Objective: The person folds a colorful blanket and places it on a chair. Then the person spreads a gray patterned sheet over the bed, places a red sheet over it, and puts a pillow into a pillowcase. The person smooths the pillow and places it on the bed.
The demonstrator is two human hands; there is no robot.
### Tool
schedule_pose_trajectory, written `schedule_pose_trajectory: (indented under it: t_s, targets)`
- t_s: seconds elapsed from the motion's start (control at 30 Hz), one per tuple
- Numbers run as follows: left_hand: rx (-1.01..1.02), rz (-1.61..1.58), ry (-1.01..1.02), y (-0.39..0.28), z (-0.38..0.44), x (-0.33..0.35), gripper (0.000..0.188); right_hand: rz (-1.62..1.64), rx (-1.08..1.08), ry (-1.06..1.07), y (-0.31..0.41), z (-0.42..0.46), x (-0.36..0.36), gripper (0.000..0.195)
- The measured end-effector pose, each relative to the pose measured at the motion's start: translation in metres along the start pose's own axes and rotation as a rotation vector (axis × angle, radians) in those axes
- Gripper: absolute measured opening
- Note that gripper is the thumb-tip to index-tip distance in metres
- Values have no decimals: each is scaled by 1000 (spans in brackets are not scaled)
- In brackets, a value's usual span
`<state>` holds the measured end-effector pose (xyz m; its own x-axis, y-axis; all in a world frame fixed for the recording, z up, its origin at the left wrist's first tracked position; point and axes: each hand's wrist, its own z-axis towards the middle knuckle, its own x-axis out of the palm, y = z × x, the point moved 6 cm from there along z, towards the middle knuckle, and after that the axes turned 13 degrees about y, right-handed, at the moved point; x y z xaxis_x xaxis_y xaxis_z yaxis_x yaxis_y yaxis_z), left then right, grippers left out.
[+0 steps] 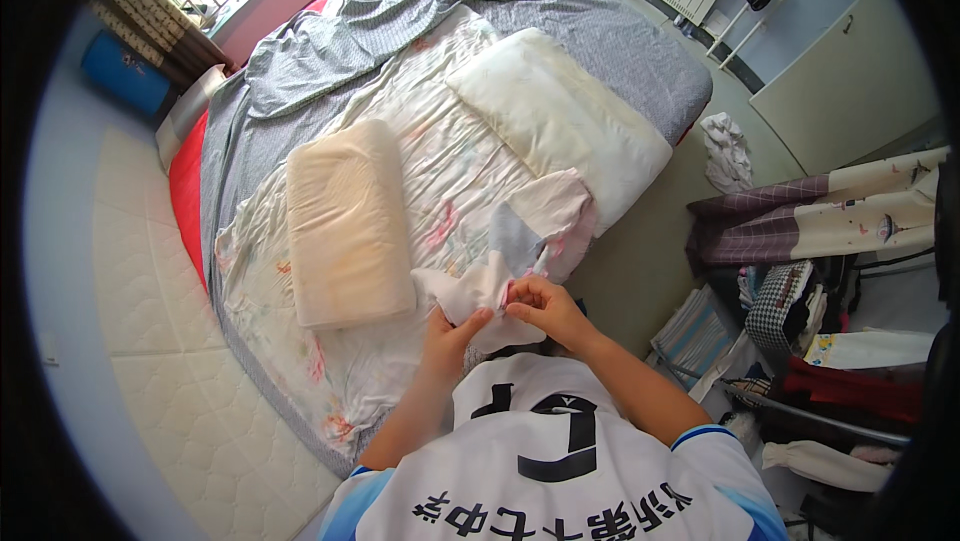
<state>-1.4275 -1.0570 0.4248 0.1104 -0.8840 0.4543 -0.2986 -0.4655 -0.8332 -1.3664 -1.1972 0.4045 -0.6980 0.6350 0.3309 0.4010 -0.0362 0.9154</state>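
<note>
Both hands grip a soft cloth piece [546,203] in off-white, pale grey-blue and pink; whether it is a garment or a cover cannot be told. My left hand [451,338] pinches its near edge between thumb and fingers. Just to the right, my right hand [553,313] holds a pink-trimmed edge with its fingertips. The cloth's far end lies on the bed against a cream quilted pillow [562,113]. To the left of the hands rests a peach contoured pillow [349,226]. A crumpled floral sheet [435,166] spreads beneath both pillows.
A grey patterned bedsheet [300,75] covers the bed's far part. Along the left wall stands a cream quilted panel [165,346]. At right are a clothes rack [825,417] with garments, hanging curtain-like fabric [810,218] and a white cloth [726,151] on the floor.
</note>
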Motion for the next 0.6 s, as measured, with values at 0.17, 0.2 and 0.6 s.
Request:
schedule_pose_trajectory:
  t_s: [0.17, 0.2, 0.6]
  targets:
    - [43, 150, 60, -4, -1, 5, 31, 83, 26, 116, 5, -1, 9, 13]
    - [53, 204, 72, -4, 0, 6, 31, 83, 17, 125, 5, -2, 10, 12]
    - [56, 196, 56, -8, -5, 3, 30, 210, 98, 145, 1, -10, 13, 18]
